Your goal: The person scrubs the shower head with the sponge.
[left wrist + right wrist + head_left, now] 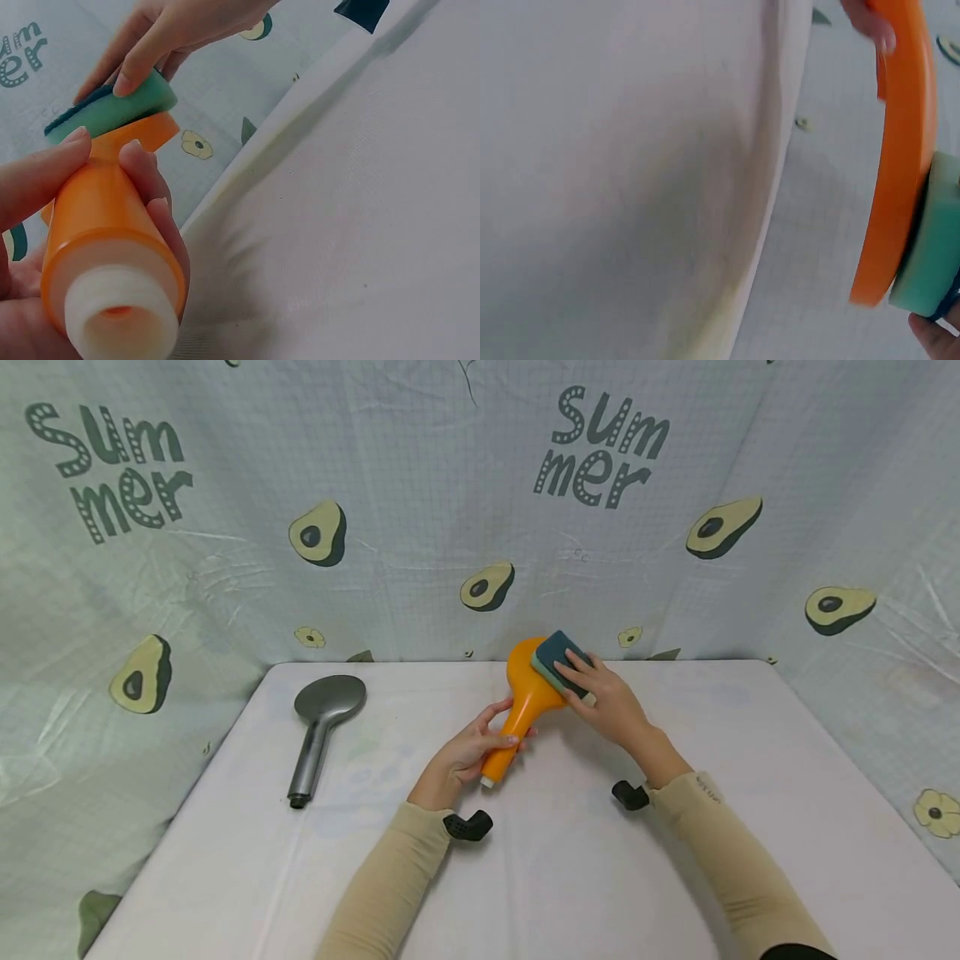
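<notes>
My left hand (474,747) grips the handle of an orange shower head (525,697), held up at a tilt with its round head pointing away. In the left wrist view, the handle's pale hollow connector (120,315) faces the camera. My right hand (611,700) holds a sponge (553,653), dark blue on one side and green on the other, against the shower head's round end. The right wrist view shows the green sponge body (932,240) along the flat side of the orange head (900,172).
A grey shower head (318,727) lies on the left part of the white-covered table (570,877), its handle toward me. Behind the table hangs a pale cloth (420,468) printed with avocados and lettering. Black wrist-worn devices (468,826) sit at both sleeve cuffs.
</notes>
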`<state>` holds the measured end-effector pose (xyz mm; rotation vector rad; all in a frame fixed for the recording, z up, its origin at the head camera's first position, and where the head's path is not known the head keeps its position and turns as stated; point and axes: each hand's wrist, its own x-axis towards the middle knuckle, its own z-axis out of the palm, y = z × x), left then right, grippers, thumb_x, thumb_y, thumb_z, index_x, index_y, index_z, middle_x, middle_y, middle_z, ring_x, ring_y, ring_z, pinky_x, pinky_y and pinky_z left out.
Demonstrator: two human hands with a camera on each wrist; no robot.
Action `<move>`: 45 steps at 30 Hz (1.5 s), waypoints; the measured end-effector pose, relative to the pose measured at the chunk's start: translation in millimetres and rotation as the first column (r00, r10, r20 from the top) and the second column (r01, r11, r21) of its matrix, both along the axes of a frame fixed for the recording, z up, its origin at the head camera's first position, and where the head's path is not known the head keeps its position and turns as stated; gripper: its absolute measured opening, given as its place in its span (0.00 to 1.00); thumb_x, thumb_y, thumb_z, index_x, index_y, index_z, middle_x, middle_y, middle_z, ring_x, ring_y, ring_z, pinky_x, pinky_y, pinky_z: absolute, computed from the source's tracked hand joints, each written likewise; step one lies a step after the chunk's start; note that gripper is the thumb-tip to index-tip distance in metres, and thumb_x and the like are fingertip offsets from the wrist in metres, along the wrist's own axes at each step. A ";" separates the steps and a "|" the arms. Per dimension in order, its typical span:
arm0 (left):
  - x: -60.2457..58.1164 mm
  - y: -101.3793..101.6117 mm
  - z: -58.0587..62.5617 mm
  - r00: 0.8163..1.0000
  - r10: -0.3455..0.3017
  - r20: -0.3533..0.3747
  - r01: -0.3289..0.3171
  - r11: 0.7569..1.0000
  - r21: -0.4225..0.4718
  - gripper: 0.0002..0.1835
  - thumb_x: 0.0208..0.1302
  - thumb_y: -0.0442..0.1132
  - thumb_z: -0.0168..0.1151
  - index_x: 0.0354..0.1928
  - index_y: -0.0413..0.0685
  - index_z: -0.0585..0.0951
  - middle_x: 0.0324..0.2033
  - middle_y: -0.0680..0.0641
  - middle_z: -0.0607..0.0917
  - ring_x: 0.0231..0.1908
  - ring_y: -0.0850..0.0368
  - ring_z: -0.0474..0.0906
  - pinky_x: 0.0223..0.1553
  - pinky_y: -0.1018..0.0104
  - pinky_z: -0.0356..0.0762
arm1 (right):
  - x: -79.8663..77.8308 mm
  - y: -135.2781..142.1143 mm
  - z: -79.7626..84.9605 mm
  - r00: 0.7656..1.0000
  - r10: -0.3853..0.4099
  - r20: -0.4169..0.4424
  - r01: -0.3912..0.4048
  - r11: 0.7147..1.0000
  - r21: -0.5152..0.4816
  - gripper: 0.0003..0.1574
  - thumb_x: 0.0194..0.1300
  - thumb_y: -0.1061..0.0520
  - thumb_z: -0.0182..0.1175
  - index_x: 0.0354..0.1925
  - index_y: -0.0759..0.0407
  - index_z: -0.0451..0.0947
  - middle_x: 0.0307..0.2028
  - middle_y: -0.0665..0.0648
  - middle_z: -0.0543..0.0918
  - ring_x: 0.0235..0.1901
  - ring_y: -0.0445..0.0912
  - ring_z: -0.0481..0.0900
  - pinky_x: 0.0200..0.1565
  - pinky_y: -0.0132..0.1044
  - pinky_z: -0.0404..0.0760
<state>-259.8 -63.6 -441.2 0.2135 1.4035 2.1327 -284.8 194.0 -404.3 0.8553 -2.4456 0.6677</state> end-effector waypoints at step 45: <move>3.5 -1.4 1.9 0.999 0.025 0.025 -0.027 0.992 0.120 0.37 0.75 0.24 0.51 0.80 0.55 0.54 0.57 0.40 0.83 0.40 0.55 0.83 0.48 0.65 0.82 | 3.1 2.4 -7.0 0.993 -0.114 -0.003 0.113 0.988 -0.101 0.30 0.67 0.63 0.67 0.66 0.63 0.77 0.68 0.66 0.72 0.69 0.71 0.65 0.63 0.67 0.68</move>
